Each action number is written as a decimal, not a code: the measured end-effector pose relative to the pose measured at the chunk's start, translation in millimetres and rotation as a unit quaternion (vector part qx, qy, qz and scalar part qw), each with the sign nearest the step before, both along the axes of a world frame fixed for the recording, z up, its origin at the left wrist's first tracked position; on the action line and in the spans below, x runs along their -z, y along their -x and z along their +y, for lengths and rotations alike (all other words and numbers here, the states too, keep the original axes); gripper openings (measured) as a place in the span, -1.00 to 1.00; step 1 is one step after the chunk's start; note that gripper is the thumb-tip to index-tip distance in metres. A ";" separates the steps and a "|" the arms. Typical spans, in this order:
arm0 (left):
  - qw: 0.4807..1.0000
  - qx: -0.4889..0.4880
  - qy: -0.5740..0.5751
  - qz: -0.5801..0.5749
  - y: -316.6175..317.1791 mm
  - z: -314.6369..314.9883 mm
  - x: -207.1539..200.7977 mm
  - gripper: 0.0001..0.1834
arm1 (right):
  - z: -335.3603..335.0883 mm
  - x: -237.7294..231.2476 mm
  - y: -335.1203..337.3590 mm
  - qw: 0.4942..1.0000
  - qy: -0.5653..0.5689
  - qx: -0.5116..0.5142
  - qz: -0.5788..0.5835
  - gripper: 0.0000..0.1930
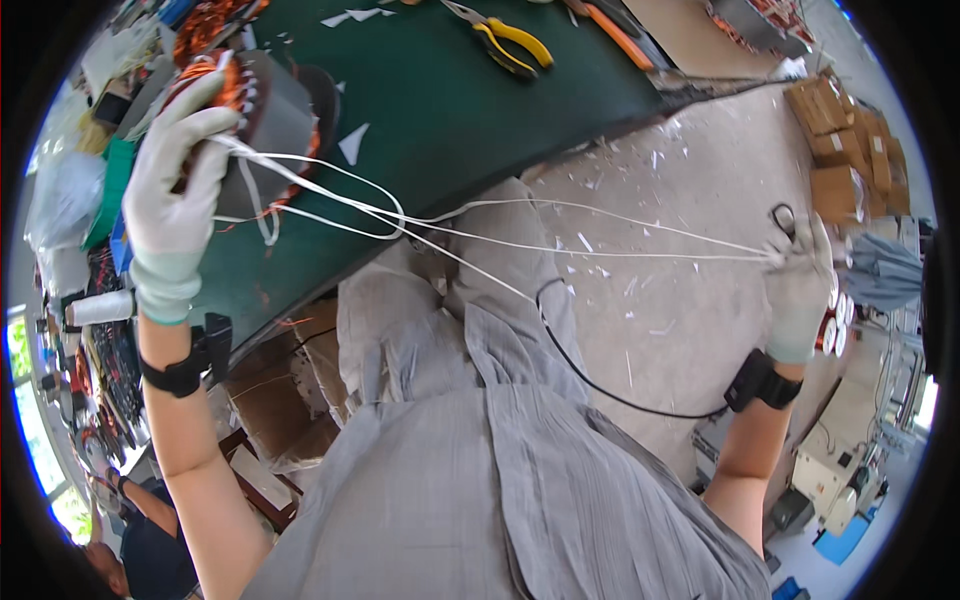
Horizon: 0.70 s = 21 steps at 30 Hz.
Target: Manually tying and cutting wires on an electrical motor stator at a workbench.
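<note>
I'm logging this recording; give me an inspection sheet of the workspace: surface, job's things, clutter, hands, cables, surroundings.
Surface: green worktop, with white scraps on it.
Job's things: copper-wound stator on the worktop; white cord stretched in several strands between the hands.
Clutter: yellow-and-black pliers and an orange-handled tool on the worktop; more scraps on the floor.
Hands: both gloved; left hand at the stator, grip unclear; right hand holds cord.
Cables: black cable hanging from the right wrist device.
Surroundings: cardboard boxes at right; another person lower left.
</note>
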<state>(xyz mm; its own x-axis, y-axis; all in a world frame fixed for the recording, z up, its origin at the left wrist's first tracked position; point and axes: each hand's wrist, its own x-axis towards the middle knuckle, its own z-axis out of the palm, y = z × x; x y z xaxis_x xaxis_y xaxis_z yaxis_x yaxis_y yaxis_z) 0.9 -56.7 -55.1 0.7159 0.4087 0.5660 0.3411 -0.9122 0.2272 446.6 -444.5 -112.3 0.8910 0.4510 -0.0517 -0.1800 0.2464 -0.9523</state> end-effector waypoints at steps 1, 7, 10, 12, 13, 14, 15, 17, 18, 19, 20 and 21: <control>1.000 -0.011 0.007 0.006 2.0 -3.0 -0.5 -0.77 | -1.1 -1.1 -8.3 1.000 0.010 0.010 0.001 -0.61; 0.992 0.096 -0.069 0.045 -16.0 -115.3 15.2 -0.76 | 4.5 -46.4 -1.2 0.968 -0.145 -0.199 0.044 -0.76; 0.937 0.283 0.105 0.177 -64.3 -166.9 84.6 -0.67 | 27.9 -62.0 6.9 0.948 -0.187 -0.259 0.003 -0.72; 0.919 0.266 0.190 0.220 -81.2 -189.9 143.9 -0.48 | 40.4 -73.2 8.7 0.903 -0.206 -0.377 -0.021 -0.67; 0.918 0.270 0.192 0.217 -90.6 -197.1 162.3 -0.48 | 45.0 -80.9 11.8 0.903 -0.201 -0.377 -0.034 -0.66; 0.923 0.220 0.175 0.262 -100.5 -202.6 176.5 -0.42 | 46.8 -86.5 15.5 0.905 -0.195 -0.376 -0.047 -0.65; 0.924 0.168 0.156 0.306 -105.9 -204.3 188.8 -0.36 | 48.2 -92.7 19.4 0.907 -0.191 -0.373 -0.047 -0.65; 0.922 0.155 0.162 0.317 -113.6 -193.0 199.8 -0.32 | 48.6 -102.5 23.1 0.900 -0.147 -0.399 -0.099 -0.58; 0.920 0.134 0.167 0.329 -113.6 -185.6 203.5 -0.26 | 23.0 -107.3 -1.2 0.941 -0.102 -0.322 -0.027 -0.55; 0.936 0.126 0.155 0.290 -111.4 -179.5 208.3 -0.37 | 25.7 -108.4 1.1 0.942 -0.101 -0.320 -0.028 -0.55; 0.915 0.140 0.174 0.336 -110.0 -174.1 202.0 -0.48 | 33.6 -108.4 5.6 0.907 -0.090 -0.408 -0.050 -0.55; 0.891 0.152 0.193 0.382 -107.1 -167.1 194.3 -0.59 | 40.7 -106.5 9.0 0.864 -0.079 -0.493 -0.070 -0.54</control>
